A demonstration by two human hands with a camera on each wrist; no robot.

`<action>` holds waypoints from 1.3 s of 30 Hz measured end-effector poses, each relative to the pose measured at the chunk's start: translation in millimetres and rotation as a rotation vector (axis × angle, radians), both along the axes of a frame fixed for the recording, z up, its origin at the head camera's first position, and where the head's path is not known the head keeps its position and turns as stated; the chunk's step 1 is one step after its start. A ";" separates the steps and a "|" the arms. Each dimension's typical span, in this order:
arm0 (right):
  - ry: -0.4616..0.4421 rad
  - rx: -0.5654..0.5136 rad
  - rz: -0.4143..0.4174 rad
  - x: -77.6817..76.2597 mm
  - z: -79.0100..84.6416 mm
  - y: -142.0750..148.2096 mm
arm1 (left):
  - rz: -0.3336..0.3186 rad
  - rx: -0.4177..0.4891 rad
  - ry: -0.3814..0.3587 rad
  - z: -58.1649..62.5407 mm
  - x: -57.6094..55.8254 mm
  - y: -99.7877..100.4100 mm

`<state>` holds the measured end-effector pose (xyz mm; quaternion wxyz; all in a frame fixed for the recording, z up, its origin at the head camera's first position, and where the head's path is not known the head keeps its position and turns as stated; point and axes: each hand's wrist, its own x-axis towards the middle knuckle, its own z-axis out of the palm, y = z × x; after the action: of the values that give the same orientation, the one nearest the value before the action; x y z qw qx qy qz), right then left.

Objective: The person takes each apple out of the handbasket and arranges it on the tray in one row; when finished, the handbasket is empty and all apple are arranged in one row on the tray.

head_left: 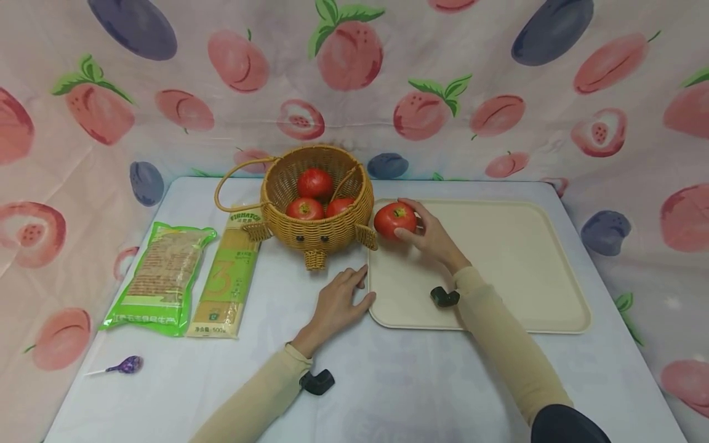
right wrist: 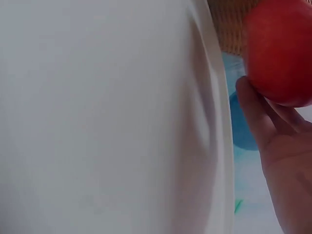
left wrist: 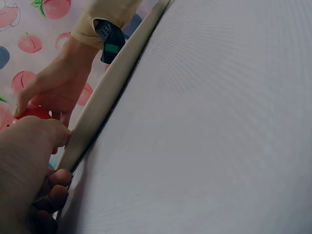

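My right hand (head_left: 434,240) holds a red tomato (head_left: 395,221) between thumb and fingers, over the left end of a cream tray (head_left: 498,264). The right wrist view shows the fingers against the tomato (right wrist: 280,53), above the tray's rim (right wrist: 222,122). My left hand (head_left: 338,304) rests on the table, its fingertips and thumb touching the tray's left edge; in the left wrist view they meet the tray's side (left wrist: 105,92). Left of the tray stands a wicker basket (head_left: 316,231) with an animal face, holding several red tomatoes (head_left: 316,183).
On the left lie a green-edged food packet (head_left: 163,271) and a pack of dry noodles (head_left: 229,277). A purple-wrapped lollipop (head_left: 130,365) lies in front of them. Fruit-printed cloth (head_left: 354,117) hangs behind the white-covered table (head_left: 399,394).
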<state>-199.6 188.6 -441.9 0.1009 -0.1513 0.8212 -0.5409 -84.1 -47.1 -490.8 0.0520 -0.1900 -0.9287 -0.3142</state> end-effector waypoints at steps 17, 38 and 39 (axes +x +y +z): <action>-0.110 0.010 0.025 1.3 -39.0 11.2 | -0.012 0.008 -0.019 -4.2 0.5 1.4; -0.145 0.029 0.038 8.2 -28.8 6.4 | -0.010 0.011 -0.036 2.6 -2.4 -0.9; -0.135 0.034 0.039 8.4 -29.7 6.4 | -0.010 0.010 -0.037 2.8 -2.2 -1.0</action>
<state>-191.2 195.1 -471.7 0.1690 -0.1285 0.8187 -0.5336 -86.3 -48.1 -488.0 0.0341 -0.1887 -0.9269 -0.3226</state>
